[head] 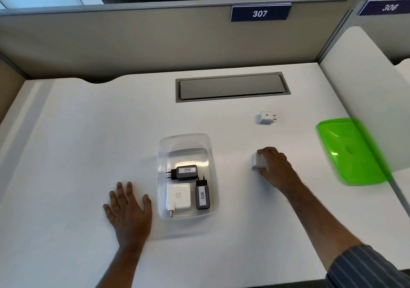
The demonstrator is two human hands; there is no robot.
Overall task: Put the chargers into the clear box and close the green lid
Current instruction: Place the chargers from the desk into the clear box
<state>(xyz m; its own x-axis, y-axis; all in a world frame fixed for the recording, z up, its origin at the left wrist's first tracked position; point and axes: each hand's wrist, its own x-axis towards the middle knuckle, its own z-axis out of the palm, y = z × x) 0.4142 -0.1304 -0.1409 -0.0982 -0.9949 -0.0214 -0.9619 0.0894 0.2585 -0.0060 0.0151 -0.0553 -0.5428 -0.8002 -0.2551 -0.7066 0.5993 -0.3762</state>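
Note:
The clear box (163,154) stands open in the middle of the white desk. Inside it lie a black charger labelled 002 (184,172), a black charger labelled 026 (202,195) and a flat white charger (178,196). My left hand (127,207) rests flat on the desk just left of the box. My right hand (274,165) grips a small white charger (257,161) on the desk to the right of the box. Another small white charger (267,117) lies farther back. The green lid (350,152) lies at the right edge of the desk.
A grey cable hatch (233,86) is set into the desk behind the box. Beige partition walls (133,41) close off the back, and a white divider (363,92) stands on the right, just behind the lid.

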